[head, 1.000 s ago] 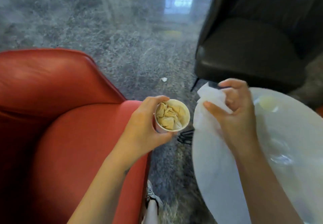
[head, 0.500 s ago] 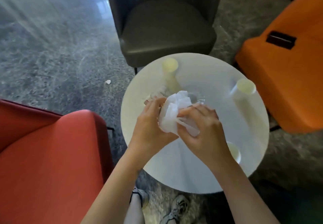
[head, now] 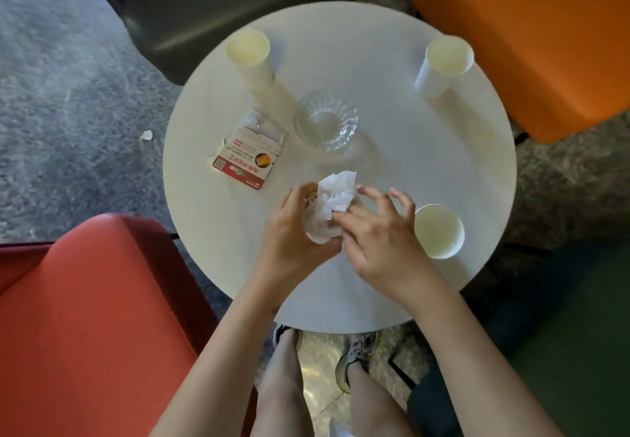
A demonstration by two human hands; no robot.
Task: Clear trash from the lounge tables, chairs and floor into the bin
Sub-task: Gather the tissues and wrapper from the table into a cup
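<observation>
Since half a second ago the right hand (head: 378, 242) has loosened. Its fingers, then curled over the tissue (head: 335, 198), now splay, and seemingly only the tips press the wad. The left hand (head: 293, 232) keeps its grip curled round the tissue. Both hang over the bench (head: 341, 314), just on the person's side of the glass bowl (head: 325, 119). A red carton (head: 249, 153) lies left of the bowl.
</observation>
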